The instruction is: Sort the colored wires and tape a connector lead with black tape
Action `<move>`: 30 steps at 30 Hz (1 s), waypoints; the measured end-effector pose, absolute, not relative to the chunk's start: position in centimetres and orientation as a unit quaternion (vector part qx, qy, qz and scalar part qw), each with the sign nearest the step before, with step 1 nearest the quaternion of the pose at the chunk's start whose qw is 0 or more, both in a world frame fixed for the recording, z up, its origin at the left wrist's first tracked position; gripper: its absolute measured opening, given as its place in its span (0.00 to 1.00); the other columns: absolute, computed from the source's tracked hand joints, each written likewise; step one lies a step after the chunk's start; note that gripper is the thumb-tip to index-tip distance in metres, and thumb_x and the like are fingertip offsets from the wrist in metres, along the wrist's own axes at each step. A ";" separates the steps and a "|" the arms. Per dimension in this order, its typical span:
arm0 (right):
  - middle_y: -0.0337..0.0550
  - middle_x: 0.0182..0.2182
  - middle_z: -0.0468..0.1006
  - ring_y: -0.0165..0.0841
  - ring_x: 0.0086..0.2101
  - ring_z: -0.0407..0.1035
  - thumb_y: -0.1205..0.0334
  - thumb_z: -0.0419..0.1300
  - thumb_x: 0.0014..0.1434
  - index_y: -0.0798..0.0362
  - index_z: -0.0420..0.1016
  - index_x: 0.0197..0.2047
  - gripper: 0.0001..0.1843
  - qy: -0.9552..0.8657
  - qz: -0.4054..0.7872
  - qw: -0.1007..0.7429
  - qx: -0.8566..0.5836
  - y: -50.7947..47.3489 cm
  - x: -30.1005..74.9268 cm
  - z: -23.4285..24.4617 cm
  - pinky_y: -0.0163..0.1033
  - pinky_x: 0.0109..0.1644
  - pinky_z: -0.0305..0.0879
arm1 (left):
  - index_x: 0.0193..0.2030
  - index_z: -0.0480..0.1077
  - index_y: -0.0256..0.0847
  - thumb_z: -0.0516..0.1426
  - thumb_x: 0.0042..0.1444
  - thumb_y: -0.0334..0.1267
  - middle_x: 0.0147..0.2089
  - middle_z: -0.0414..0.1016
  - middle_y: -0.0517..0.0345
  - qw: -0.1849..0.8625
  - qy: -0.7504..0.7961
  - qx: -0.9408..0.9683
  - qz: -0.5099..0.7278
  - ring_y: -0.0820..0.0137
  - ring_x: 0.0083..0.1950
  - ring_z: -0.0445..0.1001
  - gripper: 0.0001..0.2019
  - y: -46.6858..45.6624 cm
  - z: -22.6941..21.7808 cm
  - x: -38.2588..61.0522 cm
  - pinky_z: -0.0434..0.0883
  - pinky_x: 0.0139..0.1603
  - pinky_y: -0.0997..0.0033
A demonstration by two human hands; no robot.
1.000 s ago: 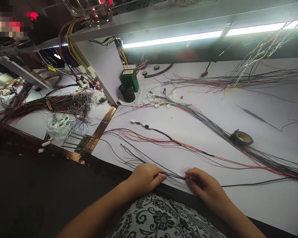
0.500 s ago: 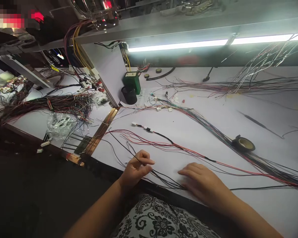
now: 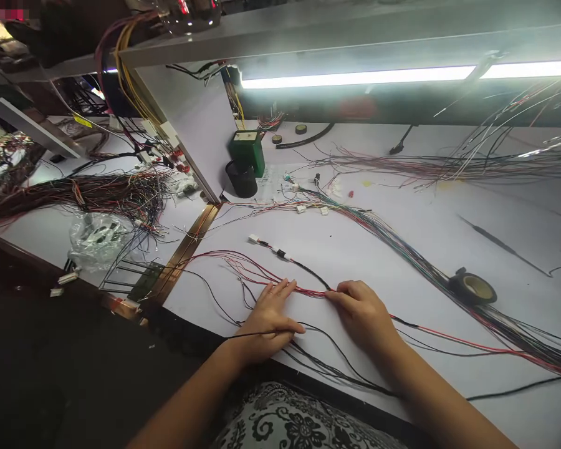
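Note:
My right hand point(image 3: 367, 315) pinches the red wire harness point(image 3: 308, 291) between thumb and fingers, close to where a black-sleeved branch point(image 3: 311, 271) joins it. That branch ends in a white connector point(image 3: 253, 239). To its left, my left hand point(image 3: 271, 321) lies flat with fingers stretched out, their tips touching the red wires. A thin black wire point(image 3: 243, 335) crosses over the left hand near the thumb. Several black wires point(image 3: 327, 369) run below both hands along the table's front edge. What lies under the left palm is hidden.
A roll of black tape point(image 3: 472, 288) rests on a long wire bundle point(image 3: 397, 240) at right. Behind stand a black cup point(image 3: 242, 179) and a green box point(image 3: 247, 149). A pointed tool point(image 3: 495, 238) lies at right. A metal strip point(image 3: 187, 249) borders the left side.
My left hand has flattened and reached forward onto the red wires. My right hand has moved up from the black wires and closed on the red harness. The view has shifted slightly.

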State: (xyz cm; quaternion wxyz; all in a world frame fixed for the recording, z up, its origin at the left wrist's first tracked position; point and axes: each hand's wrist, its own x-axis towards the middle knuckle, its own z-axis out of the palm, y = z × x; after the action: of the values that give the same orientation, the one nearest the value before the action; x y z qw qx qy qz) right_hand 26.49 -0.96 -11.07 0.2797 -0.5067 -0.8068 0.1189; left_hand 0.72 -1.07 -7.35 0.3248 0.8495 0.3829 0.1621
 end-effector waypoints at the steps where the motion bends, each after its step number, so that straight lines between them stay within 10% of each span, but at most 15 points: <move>1: 0.47 0.35 0.73 0.37 0.36 0.65 0.71 0.48 0.65 0.49 0.78 0.44 0.17 -0.807 0.120 0.287 -0.502 -1.0 26.6 -11.1 0.43 0.38 0.64 | 0.40 0.79 0.51 0.58 0.52 0.26 0.72 0.46 0.60 0.323 0.387 0.850 0.151 0.54 0.72 0.45 0.15 -1.0 -7.5 0.8 0.42 0.69 0.41; 17: 0.50 0.44 0.71 0.40 0.42 0.66 0.65 0.54 0.63 0.51 0.69 0.53 0.15 -0.824 0.159 0.235 -0.491 -0.5 27.2 -10.5 0.47 0.45 0.68 | 0.41 0.78 0.47 0.54 0.54 0.24 0.63 0.65 0.53 0.328 0.397 0.817 0.259 0.56 0.68 0.55 0.16 -1.6 -7.7 1.5 0.48 0.68 0.41; 30: 0.47 0.36 0.74 0.37 0.34 0.67 0.68 0.46 0.65 0.52 0.71 0.38 0.13 -0.848 0.140 0.163 -0.485 1.9 25.9 -9.6 0.39 0.34 0.64 | 0.36 0.79 0.42 0.56 0.54 0.28 0.50 0.74 0.51 0.629 0.434 0.564 0.313 0.64 0.52 0.71 0.10 -4.0 -6.9 2.9 0.67 0.54 0.64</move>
State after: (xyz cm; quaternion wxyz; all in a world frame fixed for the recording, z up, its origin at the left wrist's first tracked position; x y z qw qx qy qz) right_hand 25.91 1.91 -9.64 0.1626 -0.4850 -0.8478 0.1396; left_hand 2.85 -3.97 -6.87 0.6285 0.5645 0.4337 0.3135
